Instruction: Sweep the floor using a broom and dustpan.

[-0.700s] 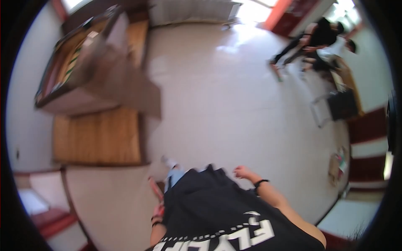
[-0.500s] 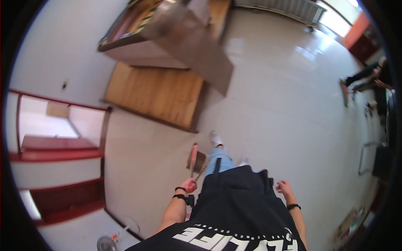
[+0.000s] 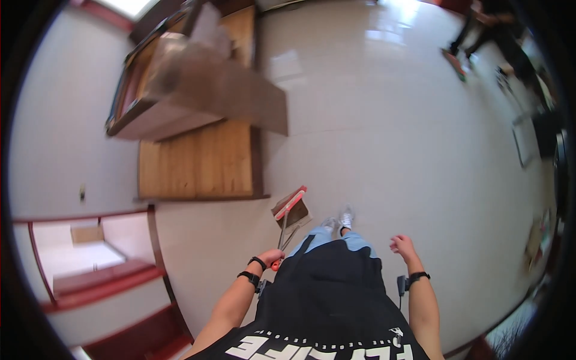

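My left hand (image 3: 274,257) is closed round the thin handles of two tools held low at my left side. One is a long-handled tool with a narrow red and pale head (image 3: 291,204); its exact kind does not show. Behind that head is a brown dustpan (image 3: 298,217), partly covered by it. An orange-red handle end (image 3: 276,266) sticks out below my fingers. My right hand (image 3: 404,246) hangs beside my right thigh, holding nothing, with its fingers loosely bent and a little apart.
A large box-like piece with a jutting brown panel (image 3: 258,99) rests on a wooden platform (image 3: 195,168) ahead on the left. Red-framed shelving (image 3: 108,285) stands at my left. At the far right another person (image 3: 489,33) stands near a dark chair (image 3: 537,135).
The view has turned to the right, and the platform and shelving have shifted in it. My feet have stepped. The red head has tilted across the dustpan; my left hand keeps its grip.
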Available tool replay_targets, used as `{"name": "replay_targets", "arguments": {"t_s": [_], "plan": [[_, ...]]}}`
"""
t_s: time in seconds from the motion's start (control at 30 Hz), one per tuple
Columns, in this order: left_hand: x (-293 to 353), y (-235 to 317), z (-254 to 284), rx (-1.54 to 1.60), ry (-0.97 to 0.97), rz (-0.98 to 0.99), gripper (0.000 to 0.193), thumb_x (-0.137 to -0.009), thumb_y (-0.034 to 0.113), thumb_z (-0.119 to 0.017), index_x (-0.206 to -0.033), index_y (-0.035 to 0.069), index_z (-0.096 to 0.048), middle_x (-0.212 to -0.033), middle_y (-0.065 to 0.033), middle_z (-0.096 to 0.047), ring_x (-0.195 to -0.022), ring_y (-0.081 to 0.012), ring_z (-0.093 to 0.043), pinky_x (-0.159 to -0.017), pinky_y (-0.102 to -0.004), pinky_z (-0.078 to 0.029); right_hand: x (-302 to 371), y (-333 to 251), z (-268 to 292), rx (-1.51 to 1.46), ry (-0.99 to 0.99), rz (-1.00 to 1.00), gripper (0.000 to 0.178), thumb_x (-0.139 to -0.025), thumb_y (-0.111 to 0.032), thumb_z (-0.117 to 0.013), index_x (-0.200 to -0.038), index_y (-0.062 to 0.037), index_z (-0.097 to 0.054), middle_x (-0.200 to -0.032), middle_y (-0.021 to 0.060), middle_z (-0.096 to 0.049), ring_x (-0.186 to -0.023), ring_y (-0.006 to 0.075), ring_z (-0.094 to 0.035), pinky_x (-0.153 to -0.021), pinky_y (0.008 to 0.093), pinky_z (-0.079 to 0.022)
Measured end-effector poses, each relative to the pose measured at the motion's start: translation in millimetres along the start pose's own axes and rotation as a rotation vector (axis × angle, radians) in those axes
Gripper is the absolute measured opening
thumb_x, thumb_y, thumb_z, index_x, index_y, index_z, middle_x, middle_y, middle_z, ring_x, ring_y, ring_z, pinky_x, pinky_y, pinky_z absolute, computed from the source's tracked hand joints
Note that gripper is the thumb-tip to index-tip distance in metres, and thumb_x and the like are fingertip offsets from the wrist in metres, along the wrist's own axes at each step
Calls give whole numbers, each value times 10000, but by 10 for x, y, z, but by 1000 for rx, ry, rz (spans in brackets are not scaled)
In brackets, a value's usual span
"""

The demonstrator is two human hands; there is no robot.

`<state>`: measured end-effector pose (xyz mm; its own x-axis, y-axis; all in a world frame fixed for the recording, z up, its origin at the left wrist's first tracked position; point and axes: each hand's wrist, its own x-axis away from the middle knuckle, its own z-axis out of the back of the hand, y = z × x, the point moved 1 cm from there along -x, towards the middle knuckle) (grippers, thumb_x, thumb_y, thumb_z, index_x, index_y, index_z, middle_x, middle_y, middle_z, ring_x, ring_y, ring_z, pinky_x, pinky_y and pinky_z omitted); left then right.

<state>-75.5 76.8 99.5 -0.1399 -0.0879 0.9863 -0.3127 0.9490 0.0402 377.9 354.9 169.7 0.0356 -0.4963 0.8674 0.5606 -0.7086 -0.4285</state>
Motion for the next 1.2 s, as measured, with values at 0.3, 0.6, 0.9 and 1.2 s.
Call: {"name": "replay_targets", "arguments": {"t_s": [0.3,0.6,0.9,1.2], "plan": [[363,2523,1009,-1096,146,-218,250,-776,189,-537,-654,-26,-578,-546,-92,-559,-474,-183,-536,-462,-329,-408,-303,-1437,-2358,584,-91,480,286,-807,-265,-485,-940,-55,-627,-887,147,-652,-840,338,-609,-749,430,-474],[493,4113,212,-1691,177,-474,384,-692,307,-583,-686,-77,-603,-684,-244,-614,-718,-378,-626,-662,-421,-485,-777,-2744,-2894,-99,-118,517,491,-880,-253,-459,-1345,-126,-368,-783,161,-618,-640,244,-609,-587,363,-513],[545,4547,-765,-1901,-11,-634,466,-716,355,-574,-788,-105,-595,-784,-275,-618,-812,-397,-616,-718,-431,-485,-1162,-3002,-2606,-335,243,403,414,-799,-290,-579,-1120,-48,-481,-681,130,-607,-529,238,-606,-461,340,-477],[-27,4639,-1558,-2545,-531,-800,375,-929,383,-340,-1071,117,-562,-738,-207,-618,-731,-379,-609,-643,-461,-478,-1499,-2541,-2305,-588,643,235,329,-702,-251,-639,-946,-57,-533,-799,138,-615,-778,266,-617,-684,371,-482]]}}
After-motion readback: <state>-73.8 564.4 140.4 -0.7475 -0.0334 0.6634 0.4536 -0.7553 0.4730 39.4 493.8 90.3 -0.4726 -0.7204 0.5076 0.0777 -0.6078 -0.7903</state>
